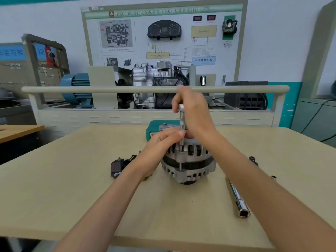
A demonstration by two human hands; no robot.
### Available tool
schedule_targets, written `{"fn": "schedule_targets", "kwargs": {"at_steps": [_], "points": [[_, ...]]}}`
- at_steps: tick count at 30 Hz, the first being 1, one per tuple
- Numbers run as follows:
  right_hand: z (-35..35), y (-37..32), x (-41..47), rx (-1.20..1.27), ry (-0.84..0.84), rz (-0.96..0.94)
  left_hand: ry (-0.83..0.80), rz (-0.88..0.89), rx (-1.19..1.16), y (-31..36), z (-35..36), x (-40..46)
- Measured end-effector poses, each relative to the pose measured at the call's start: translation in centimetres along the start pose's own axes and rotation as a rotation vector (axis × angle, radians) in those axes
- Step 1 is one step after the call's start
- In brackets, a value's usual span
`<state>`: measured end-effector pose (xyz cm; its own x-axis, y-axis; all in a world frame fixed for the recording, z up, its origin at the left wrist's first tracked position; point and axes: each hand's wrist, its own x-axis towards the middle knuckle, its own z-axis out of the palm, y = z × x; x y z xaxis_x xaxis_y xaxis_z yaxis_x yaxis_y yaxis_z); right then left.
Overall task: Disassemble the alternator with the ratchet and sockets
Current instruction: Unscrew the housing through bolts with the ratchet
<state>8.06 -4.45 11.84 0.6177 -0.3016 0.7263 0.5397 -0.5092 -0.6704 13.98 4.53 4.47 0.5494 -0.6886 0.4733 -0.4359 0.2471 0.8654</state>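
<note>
While both hands' fingers grip driver [181,122] on alternator [189,160], extension bar [238,199] right, black part [118,166] left

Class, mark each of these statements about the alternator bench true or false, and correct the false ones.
1. The alternator stands on the tan table. True.
2. The right hand grips the top of an upright extension bar. True.
3. The left hand lies flat on the table. False: its fingers pinch the bar just above the alternator.
4. A chrome tool lies on the table right of the alternator. True.
5. The green case sits in front of the alternator. False: it sits behind it.
</note>
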Motion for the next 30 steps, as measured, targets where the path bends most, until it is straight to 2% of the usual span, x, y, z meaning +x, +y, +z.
{"fn": "schedule_targets", "kwargs": {"at_steps": [3, 5, 7, 9, 12, 14, 15, 16, 18, 20, 21, 24, 26, 28, 30], "points": [[-0.8, 0.4, 2.3, 0.534, -0.259, 0.238, -0.002, -0.006, 0.024, -0.2, -0.3, 0.1], [-0.9, 0.3, 3.0, 0.669, -0.403, 0.286, 0.015, 0.003, 0.014, -0.1, -0.3, 0.1], [-0.7, 0.2, 3.1, 0.689, -0.477, 0.277, 0.030, 0.006, 0.019, 0.0, -0.3, 0.0], [-0.7, 0.2, 2.7, 0.679, -0.462, 0.240, 0.039, 0.013, 0.010, -0.2, -0.3, 0.0], [-1.0, 0.2, 1.6, 0.628, -0.315, 0.146, 0.076, 0.018, -0.005, -0.4, -0.2, 0.1], [-0.9, 0.2, 0.5, 0.491, -0.194, 0.049, 0.093, 0.033, 0.001, -0.5, 0.0, 0.2], [-0.8, 0.0, -0.2, 0.337, -0.129, -0.023, 0.098, 0.037, 0.008, -0.5, 0.1, 0.2], [-0.5, -0.2, -0.9, 0.118, -0.069, -0.105, 0.101, 0.037, 0.017, -0.5, 0.2, 0.1], [0.1, -0.4, -2.2, -0.481, -0.016, -0.228, 0.115, 0.051, 0.044, -0.5, 0.1, 0.1], [0.5, -0.6, -3.4, -1.002, -0.023, -0.223, 0.123, 0.090, 0.083, -0.3, 0.2, -0.1], [0.6, -0.8, -3.9, -1.118, 0.003, -0.187, 0.123, 0.107, 0.093, -0.2, 0.3, -0.1], [0.6, -1.7, -4.8, -1.180, 0.118, -0.192, 0.100, 0.134, 0.108, 0.2, 0.6, -0.4], [0.7, -1.9, -4.6, -1.176, 0.132, -0.213, 0.097, 0.116, 0.112, 0.0, 0.6, -0.3], [0.9, -1.7, -3.8, -1.042, 0.131, -0.185, 0.104, 0.082, 0.086, -0.3, 0.4, -0.2], [1.2, -1.2, -2.7, -0.761, 0.151, -0.176, 0.102, 0.051, 0.045, -0.7, 0.1, 0.0]]}}
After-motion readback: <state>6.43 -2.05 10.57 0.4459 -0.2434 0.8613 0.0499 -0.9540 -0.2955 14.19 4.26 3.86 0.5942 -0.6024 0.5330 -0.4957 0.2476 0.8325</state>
